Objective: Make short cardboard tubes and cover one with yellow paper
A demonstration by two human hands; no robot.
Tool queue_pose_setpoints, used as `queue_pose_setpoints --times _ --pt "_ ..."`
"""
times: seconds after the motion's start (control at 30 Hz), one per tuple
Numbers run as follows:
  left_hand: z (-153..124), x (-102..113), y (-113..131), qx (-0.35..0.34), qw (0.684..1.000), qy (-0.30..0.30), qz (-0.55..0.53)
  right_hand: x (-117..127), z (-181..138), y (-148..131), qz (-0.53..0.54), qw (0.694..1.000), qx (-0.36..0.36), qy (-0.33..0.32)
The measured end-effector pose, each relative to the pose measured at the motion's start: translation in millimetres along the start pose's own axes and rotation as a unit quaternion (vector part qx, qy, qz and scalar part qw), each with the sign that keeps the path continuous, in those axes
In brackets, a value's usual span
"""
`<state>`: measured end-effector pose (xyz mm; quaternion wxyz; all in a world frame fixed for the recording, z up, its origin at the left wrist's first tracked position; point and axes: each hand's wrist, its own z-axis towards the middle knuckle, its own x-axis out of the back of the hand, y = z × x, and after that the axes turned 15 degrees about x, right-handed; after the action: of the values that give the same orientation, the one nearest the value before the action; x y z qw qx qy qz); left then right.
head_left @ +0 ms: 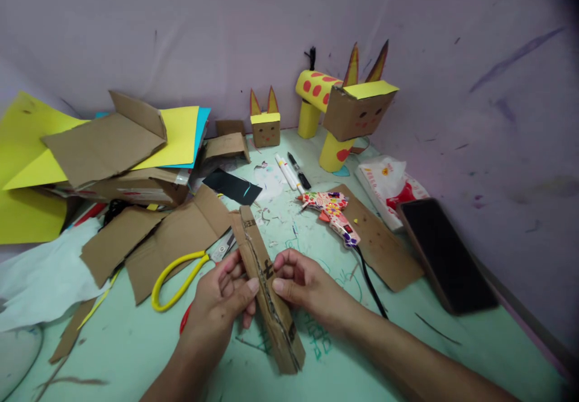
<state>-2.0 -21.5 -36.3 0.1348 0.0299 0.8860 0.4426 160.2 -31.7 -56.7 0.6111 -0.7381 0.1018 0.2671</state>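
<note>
A long, narrow folded strip of cardboard [266,293] is held tilted over the table, with a seam running along its length and dark print on one side. My left hand [226,293] grips its left edge, thumb on the face and fingers behind. From the other side my right hand [301,281] pinches the right edge between thumb and fingers. Scissors with yellow handles [178,275] lie just left of my left hand, their blade tips behind the strip. Beyond my right hand rests a flower-patterned glue gun [332,212], its black cord trailing toward me.
Flat cardboard [181,239] and yellow sheets [178,136] pile up on the left. At the back stand a small cardboard animal head [266,130] and a spotted cardboard animal [335,151]. Markers [287,172], a tissue pack [389,188] and a phone [447,257] lie farther right.
</note>
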Motion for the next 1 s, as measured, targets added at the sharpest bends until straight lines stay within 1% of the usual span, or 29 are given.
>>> queue_pose_setpoints --times 0.2,0.33,0.47,0.67,0.8,0.9,1.0 --pt "-4.3 -7.4 0.3 0.005 0.999 0.041 -0.007 -6.3 -1.0 0.4 -0.026 0.999 0.011 0.02" --pt "-3.3 -7.6 -1.1 0.008 0.999 0.05 -0.009 -8.2 -1.4 -0.5 -0.035 0.999 0.019 0.026" --pt "-1.3 -5.7 -1.0 0.011 0.999 0.038 -0.018 -8.9 -1.6 -1.2 -0.037 0.999 0.021 0.025" --pt "-2.2 -3.1 4.5 0.031 0.998 -0.035 -0.031 -9.5 -2.5 -5.0 -0.046 0.998 0.027 0.04" --pt "-4.3 -4.6 6.9 0.041 0.998 -0.034 -0.032 -8.5 -1.6 -5.2 -0.045 0.998 0.037 0.039" --pt "-5.8 -6.8 6.7 0.047 0.998 -0.031 -0.013 -7.8 -1.0 -3.9 -0.044 0.998 0.039 0.035" --pt "-6.7 -10.3 4.6 0.036 0.999 -0.028 -0.007 -8.8 -1.7 -2.4 -0.042 0.998 0.036 0.035"
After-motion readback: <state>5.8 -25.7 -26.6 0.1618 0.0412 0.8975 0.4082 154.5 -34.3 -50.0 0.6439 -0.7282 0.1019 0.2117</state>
